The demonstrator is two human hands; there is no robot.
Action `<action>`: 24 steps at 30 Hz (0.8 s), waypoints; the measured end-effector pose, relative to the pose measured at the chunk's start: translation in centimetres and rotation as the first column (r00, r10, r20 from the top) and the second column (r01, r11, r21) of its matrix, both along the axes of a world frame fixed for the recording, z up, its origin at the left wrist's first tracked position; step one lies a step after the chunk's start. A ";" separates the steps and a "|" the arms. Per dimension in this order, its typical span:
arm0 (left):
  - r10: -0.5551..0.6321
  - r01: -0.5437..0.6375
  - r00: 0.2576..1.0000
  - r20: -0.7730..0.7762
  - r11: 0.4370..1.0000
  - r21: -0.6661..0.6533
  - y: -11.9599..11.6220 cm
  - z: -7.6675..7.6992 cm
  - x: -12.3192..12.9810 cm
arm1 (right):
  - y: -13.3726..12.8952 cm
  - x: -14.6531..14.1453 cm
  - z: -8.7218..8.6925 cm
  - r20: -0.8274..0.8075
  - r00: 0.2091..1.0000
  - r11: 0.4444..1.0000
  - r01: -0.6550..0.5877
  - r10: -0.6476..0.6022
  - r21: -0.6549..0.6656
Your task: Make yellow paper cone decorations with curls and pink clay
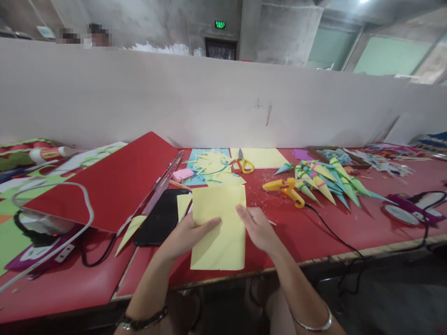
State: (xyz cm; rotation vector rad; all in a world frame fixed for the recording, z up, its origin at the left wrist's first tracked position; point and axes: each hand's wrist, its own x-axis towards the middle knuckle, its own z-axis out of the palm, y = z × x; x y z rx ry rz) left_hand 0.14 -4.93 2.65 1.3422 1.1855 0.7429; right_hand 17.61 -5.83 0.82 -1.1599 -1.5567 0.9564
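Observation:
A yellow sheet of paper (218, 246) is held upright near the table's front edge. My left hand (195, 232) grips its left side, thumb across the front and the other fingers hidden behind it. On the right side my right hand (256, 225) pinches the sheet's edge, thumb in front. A black phone (159, 221) lies just left of the sheet, with a small yellow piece (183, 204) beside it. Beyond the sheet are yellow paper scraps (211, 163) and scissors (247, 166) with red and yellow handles. A yellow glue gun (284, 187) lies to the right.
Paper cones (324, 179) are piled right of the glue gun, whose black cord (335, 231) runs over the front edge. A large red board (108, 181) leans at the left above a purple power strip (42, 253). A white partition (209, 102) stands behind the red table (223, 279).

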 end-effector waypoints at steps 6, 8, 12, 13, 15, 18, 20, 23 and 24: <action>0.023 -0.022 1.000 0.006 0.996 -0.086 0.0 0.3 -0.1 | 0.0 -0.6 0.0 0.009 0.998 0.995 0.066 -0.067 0.077; 0.003 -0.001 1.000 0.018 0.992 -0.127 -0.1 0.2 -0.1 | 0.0 -0.5 0.2 -0.044 0.998 0.997 0.055 -0.052 0.053; -0.024 0.028 0.999 0.028 0.990 -0.136 -0.2 -0.1 0.1 | 0.2 -0.1 0.1 -0.110 0.991 0.997 0.070 -0.073 -0.030; -0.026 0.030 0.999 0.029 0.991 -0.130 -0.2 -0.1 0.1 | 0.2 0.1 0.1 -0.121 0.991 0.997 0.058 -0.063 -0.049; -0.021 0.025 0.999 0.033 0.993 -0.120 -0.1 0.0 0.2 | 0.2 0.2 0.2 -0.145 0.989 0.997 -0.005 -0.005 -0.071; 0.004 -0.001 0.999 0.033 0.995 -0.099 -0.1 0.2 0.1 | 0.1 0.3 0.4 -0.150 0.986 0.995 -0.078 0.068 -0.059; 0.012 -0.009 0.999 0.032 0.997 -0.080 -0.2 0.4 0.1 | 0.0 0.2 0.6 -0.131 0.989 0.997 -0.072 0.066 -0.041; 0.008 -0.006 0.999 0.039 0.998 -0.055 -0.2 0.4 0.1 | -0.1 0.2 0.6 -0.123 0.990 0.997 -0.069 0.066 -0.022; 0.005 -0.003 0.999 0.042 0.999 -0.049 -0.2 0.4 0.1 | -0.1 0.1 0.5 -0.124 0.990 0.997 -0.073 0.070 -0.021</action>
